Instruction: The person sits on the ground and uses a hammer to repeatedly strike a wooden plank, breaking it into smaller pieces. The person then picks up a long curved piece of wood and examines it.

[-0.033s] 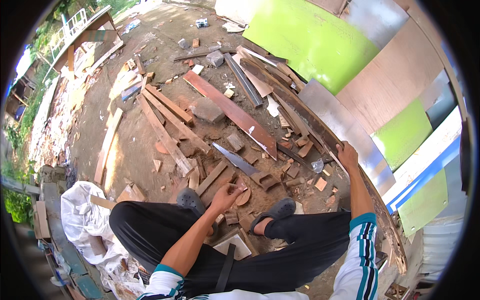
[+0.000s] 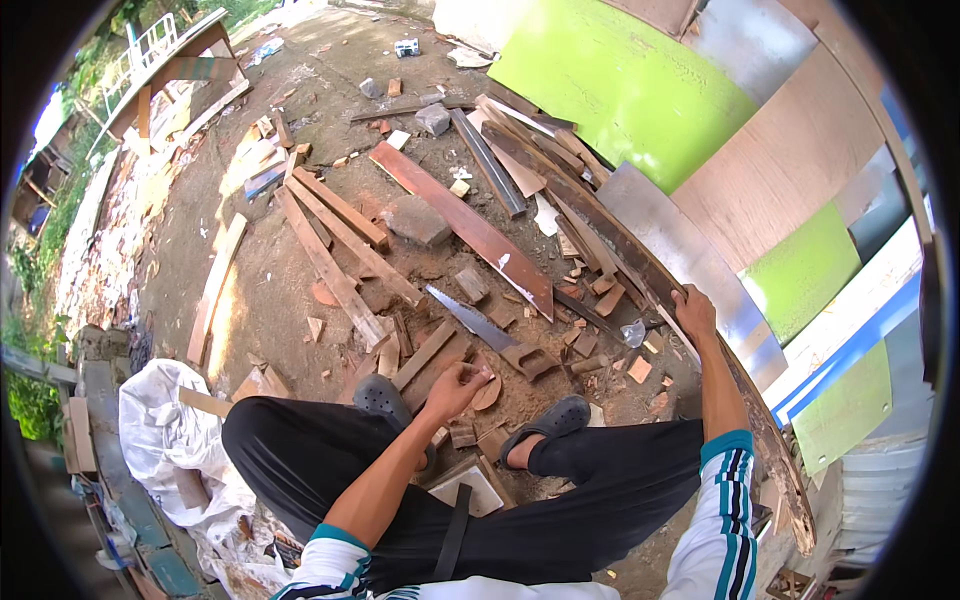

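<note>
While the left hand (image 2: 458,385) closes its fingers around a small rounded scrap of wood (image 2: 487,392) just above the left shoe (image 2: 383,398), the right hand (image 2: 694,312) grips the edge of a long dark plank (image 2: 640,262) out at three o'clock. Nothing differs from the earlier frame: both hands and the pieces lie the same. At twelve o'clock from the left hand lies a handsaw (image 2: 470,320), its handle (image 2: 527,358) nearest the fingers, with small offcuts scattered around it. Beyond, a reddish board (image 2: 460,222) and pale battens (image 2: 330,265) cross the dirt. Green panels (image 2: 620,85) lean at one o'clock. A white sack (image 2: 165,435) sits at eight o'clock.
</note>
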`<state>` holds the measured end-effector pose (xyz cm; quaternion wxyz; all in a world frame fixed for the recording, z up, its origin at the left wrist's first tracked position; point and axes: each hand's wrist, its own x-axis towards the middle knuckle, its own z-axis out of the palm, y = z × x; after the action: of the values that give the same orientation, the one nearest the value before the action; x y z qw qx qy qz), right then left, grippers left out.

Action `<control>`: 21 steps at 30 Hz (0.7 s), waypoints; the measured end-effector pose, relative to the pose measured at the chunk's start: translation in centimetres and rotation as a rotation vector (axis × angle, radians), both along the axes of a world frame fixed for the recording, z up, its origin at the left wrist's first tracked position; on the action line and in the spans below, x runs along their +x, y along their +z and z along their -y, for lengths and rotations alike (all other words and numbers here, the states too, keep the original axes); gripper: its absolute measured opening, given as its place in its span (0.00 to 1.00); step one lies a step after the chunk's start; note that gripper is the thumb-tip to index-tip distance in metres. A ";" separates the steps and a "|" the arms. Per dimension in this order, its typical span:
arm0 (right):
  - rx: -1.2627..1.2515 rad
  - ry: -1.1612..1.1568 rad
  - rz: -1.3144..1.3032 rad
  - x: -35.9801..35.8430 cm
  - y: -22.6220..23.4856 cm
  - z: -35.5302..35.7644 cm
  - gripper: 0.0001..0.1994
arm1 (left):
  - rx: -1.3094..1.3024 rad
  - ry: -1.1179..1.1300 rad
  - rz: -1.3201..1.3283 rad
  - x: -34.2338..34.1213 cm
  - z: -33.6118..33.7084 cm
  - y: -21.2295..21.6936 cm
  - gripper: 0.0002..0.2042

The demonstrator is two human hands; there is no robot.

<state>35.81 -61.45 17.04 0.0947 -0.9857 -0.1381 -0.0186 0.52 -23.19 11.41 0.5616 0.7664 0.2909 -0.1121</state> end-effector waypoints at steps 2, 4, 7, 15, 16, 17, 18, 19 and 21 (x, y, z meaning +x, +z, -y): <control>-0.006 -0.037 -0.114 -1.9 3.6 -2.0 0.20 | -0.025 0.014 0.068 1.0 -0.3 1.3 0.26; 0.018 -0.035 -0.058 -3.6 4.6 -1.3 0.20 | -0.057 0.027 0.182 2.0 -0.2 2.2 0.26; 0.059 -0.010 -0.076 -6.1 5.0 -0.6 0.18 | -0.058 0.050 0.216 2.5 -0.8 3.7 0.26; 0.135 0.156 -0.093 -10.4 7.9 -4.6 0.16 | -0.205 0.236 0.255 3.1 -4.1 3.8 0.25; 0.126 0.180 -0.115 -10.6 8.1 -5.3 0.17 | -0.238 0.266 0.222 2.8 -4.3 3.7 0.25; 0.117 0.204 -0.137 -10.8 8.3 -6.2 0.17 | -0.271 0.296 0.190 2.6 -4.6 3.6 0.24; 0.107 0.227 -0.161 -11.2 8.6 -7.1 0.18 | -0.305 0.326 0.155 2.2 -4.8 3.3 0.24; 0.093 0.279 -0.169 -11.8 9.2 -8.5 0.18 | -0.338 0.374 0.115 2.0 -5.0 2.8 0.24; 0.121 0.355 -0.221 -11.8 8.9 -10.0 0.17 | -0.408 0.445 0.119 1.5 -5.2 2.0 0.24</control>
<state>24.03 -51.44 25.97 0.1701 -0.9345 -0.2970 0.0982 2.03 -17.96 13.38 0.7308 0.5603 0.3897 0.0024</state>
